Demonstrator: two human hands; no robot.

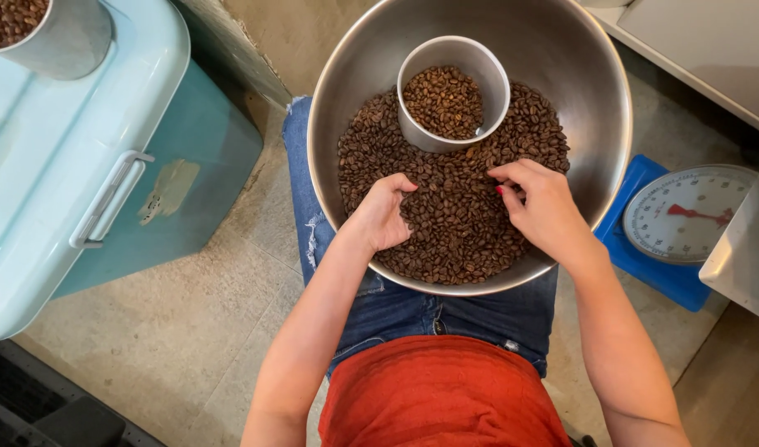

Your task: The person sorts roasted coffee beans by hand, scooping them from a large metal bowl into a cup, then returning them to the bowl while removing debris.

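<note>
Both hands (pixel 462 211) atop coffee beans (pixel 454 223)

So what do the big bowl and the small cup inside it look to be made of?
Bowl: looks like metal, likely stainless steel, with a brushed, softly reflective grey wall. Cup: apparently the same grey metal, duller, with a thin rim. Both hold coffee beans.

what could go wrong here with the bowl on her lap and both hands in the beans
1. The steel bowl rests on the person's lap, not on a table, and neither the left hand nor the right hand grips its rim; a leg shift could tip it.
2. The small metal cup stands tilted in the loose coffee beans; stirring nearby could topple it and mix its contents back in.
3. Beans flicked over the rim would land on the floor.
</note>
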